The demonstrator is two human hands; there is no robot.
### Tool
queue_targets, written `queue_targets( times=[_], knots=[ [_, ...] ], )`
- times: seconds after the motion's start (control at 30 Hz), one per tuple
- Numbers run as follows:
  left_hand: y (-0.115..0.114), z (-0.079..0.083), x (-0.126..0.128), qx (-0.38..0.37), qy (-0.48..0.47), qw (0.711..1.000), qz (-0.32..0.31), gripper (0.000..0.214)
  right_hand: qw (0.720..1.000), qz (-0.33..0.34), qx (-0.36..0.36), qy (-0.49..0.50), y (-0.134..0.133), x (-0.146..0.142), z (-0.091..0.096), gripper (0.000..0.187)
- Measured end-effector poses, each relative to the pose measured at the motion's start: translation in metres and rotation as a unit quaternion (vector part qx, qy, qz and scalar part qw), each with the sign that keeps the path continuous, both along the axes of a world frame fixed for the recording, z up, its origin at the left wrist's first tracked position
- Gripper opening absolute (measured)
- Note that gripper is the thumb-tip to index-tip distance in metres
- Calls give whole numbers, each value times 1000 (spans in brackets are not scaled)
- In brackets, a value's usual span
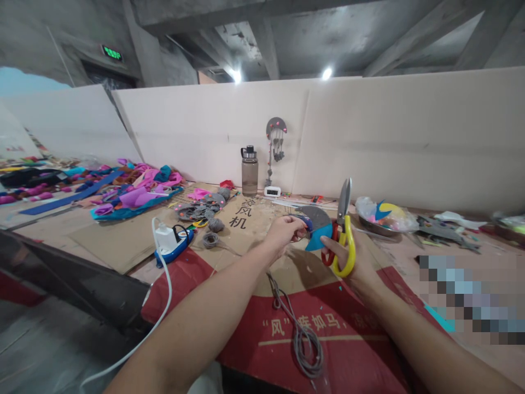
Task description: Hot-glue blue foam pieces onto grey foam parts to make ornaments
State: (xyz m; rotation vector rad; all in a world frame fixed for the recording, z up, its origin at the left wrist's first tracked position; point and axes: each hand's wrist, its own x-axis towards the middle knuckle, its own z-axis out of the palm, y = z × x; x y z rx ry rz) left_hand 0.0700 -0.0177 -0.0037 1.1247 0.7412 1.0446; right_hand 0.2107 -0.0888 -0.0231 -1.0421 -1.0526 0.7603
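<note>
Both forearms reach forward over printed cardboard (348,361). The left hand (288,234) bunches its fingers beside a blue piece (319,238), its grip unclear. The right hand (353,265) closes around upright scissors (347,223), thumb on the blue piece, which sits between the hands. Looped cord (307,350) lies between the forearms; a bottle (250,178) stands beyond.

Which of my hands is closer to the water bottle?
Left. Your left hand is in front of and slightly right of the water bottle; your right hand, holding scissors, is farther right.
</note>
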Motion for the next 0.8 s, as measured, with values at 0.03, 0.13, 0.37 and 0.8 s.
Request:
queue_targets(
  times=[0.03, 0.13, 0.37, 0.8],
  knots=[
    [0, 0, -1, -4, 0, 1000, -1, 8, 1000, 4, 4, 13, 2, 2, -1, 62],
    [1, 1, -3, -2, -9, 1000, -14, 9, 1000, 16, 4, 22, 7, 5, -4, 60],
    [-3, 6, -3, 12, -59, 998, 1, 38, 1000, 19, 3, -3, 5, 4, -4, 63],
    [11, 10, -17, 28, -111, 989, 89, 15, 999, 28, 38, -3, 0, 3, -1, 56]
  ],
)
